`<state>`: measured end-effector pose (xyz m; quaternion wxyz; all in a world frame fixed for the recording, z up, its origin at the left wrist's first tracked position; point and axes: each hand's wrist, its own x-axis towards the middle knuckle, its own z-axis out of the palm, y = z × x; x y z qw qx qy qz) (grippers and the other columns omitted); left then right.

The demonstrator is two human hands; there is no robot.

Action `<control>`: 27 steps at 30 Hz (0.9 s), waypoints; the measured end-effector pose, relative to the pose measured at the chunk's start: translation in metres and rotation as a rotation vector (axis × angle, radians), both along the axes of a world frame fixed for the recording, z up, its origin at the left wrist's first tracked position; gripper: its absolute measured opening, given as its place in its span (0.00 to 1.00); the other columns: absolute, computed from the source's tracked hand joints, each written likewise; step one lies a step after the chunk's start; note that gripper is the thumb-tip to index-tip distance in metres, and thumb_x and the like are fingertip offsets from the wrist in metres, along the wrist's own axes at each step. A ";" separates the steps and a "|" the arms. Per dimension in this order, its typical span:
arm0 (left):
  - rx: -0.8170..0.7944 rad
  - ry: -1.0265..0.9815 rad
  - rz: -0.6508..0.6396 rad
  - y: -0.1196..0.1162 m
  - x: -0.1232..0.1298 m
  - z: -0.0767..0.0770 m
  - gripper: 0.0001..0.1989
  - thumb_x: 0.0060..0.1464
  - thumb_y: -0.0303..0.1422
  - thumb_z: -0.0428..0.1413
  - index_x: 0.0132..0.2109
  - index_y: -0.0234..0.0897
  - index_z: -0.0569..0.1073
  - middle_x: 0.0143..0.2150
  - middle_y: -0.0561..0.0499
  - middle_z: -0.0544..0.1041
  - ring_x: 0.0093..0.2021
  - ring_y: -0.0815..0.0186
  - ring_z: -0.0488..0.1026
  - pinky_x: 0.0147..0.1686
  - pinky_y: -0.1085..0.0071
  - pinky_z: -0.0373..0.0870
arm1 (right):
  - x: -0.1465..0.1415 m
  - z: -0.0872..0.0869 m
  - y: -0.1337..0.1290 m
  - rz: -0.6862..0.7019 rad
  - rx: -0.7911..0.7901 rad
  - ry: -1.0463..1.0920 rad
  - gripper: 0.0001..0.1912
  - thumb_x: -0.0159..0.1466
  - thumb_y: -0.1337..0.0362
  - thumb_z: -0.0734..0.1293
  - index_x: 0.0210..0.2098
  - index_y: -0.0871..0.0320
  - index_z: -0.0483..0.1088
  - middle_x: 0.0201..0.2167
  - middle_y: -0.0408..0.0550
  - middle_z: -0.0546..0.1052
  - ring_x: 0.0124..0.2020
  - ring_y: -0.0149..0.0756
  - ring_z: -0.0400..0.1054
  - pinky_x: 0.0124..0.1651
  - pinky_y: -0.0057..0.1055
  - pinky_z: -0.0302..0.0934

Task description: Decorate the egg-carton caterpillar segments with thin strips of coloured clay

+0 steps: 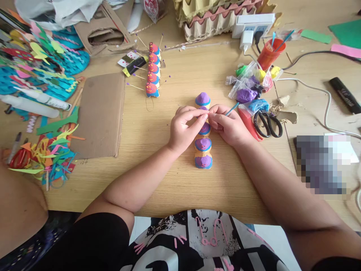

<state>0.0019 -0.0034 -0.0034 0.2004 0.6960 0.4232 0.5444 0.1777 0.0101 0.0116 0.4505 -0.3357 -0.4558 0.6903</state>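
we have our left hand [186, 126] and right hand [229, 124] together at the fingertips, the left pinched on a tiny red bit [208, 114], the right gripping a blue stick [232, 108]. just below them, the purple-capped row [203, 145] stands mid-counter [146, 180], towards the near edge. its purple caps and blue rims are on; the lower bumps show red facial details, the farthest shows none, and our hands hide part. the red-capped row [152, 78] beyond has faces and pins; our purple one shows no pins. lettering on the black marker [345, 96] is unreadable.
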 end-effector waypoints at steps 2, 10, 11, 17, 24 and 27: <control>0.000 0.016 0.009 0.000 0.000 0.000 0.08 0.69 0.39 0.62 0.46 0.45 0.86 0.41 0.52 0.85 0.45 0.66 0.81 0.52 0.64 0.78 | 0.000 -0.001 0.000 -0.001 0.001 0.009 0.17 0.58 0.53 0.79 0.32 0.57 0.72 0.18 0.36 0.63 0.21 0.25 0.48 0.24 0.28 0.38; 0.021 -0.033 0.008 0.000 0.001 0.001 0.05 0.67 0.36 0.64 0.43 0.45 0.85 0.41 0.53 0.86 0.44 0.67 0.82 0.51 0.65 0.78 | 0.000 -0.001 0.000 -0.005 0.009 0.000 0.18 0.58 0.53 0.80 0.32 0.57 0.73 0.19 0.36 0.64 0.21 0.25 0.50 0.25 0.28 0.40; 0.018 -0.051 0.007 0.000 0.002 0.000 0.05 0.67 0.36 0.64 0.42 0.44 0.85 0.40 0.53 0.86 0.44 0.67 0.82 0.51 0.65 0.78 | 0.000 -0.001 0.000 -0.003 0.013 -0.004 0.18 0.58 0.53 0.80 0.32 0.57 0.73 0.20 0.36 0.64 0.22 0.25 0.50 0.25 0.28 0.40; -0.077 -0.187 -0.005 0.005 0.000 -0.005 0.06 0.66 0.39 0.66 0.41 0.43 0.85 0.40 0.52 0.86 0.45 0.66 0.82 0.52 0.66 0.78 | -0.001 -0.003 -0.001 -0.051 0.058 -0.065 0.21 0.59 0.47 0.79 0.34 0.55 0.72 0.22 0.37 0.65 0.23 0.27 0.53 0.26 0.28 0.46; -0.253 -0.403 0.044 0.012 -0.001 -0.016 0.13 0.62 0.47 0.67 0.42 0.42 0.85 0.40 0.52 0.86 0.43 0.67 0.82 0.46 0.71 0.78 | 0.001 -0.008 0.007 -0.377 0.316 -0.256 0.22 0.68 0.40 0.72 0.37 0.52 0.71 0.37 0.47 0.78 0.37 0.35 0.70 0.38 0.31 0.67; -0.270 -0.433 0.041 0.013 -0.001 -0.015 0.14 0.61 0.48 0.68 0.42 0.42 0.85 0.40 0.52 0.86 0.43 0.68 0.82 0.46 0.71 0.78 | 0.002 -0.011 0.009 -0.340 0.360 -0.304 0.24 0.69 0.37 0.70 0.38 0.52 0.73 0.45 0.50 0.82 0.46 0.39 0.74 0.43 0.34 0.71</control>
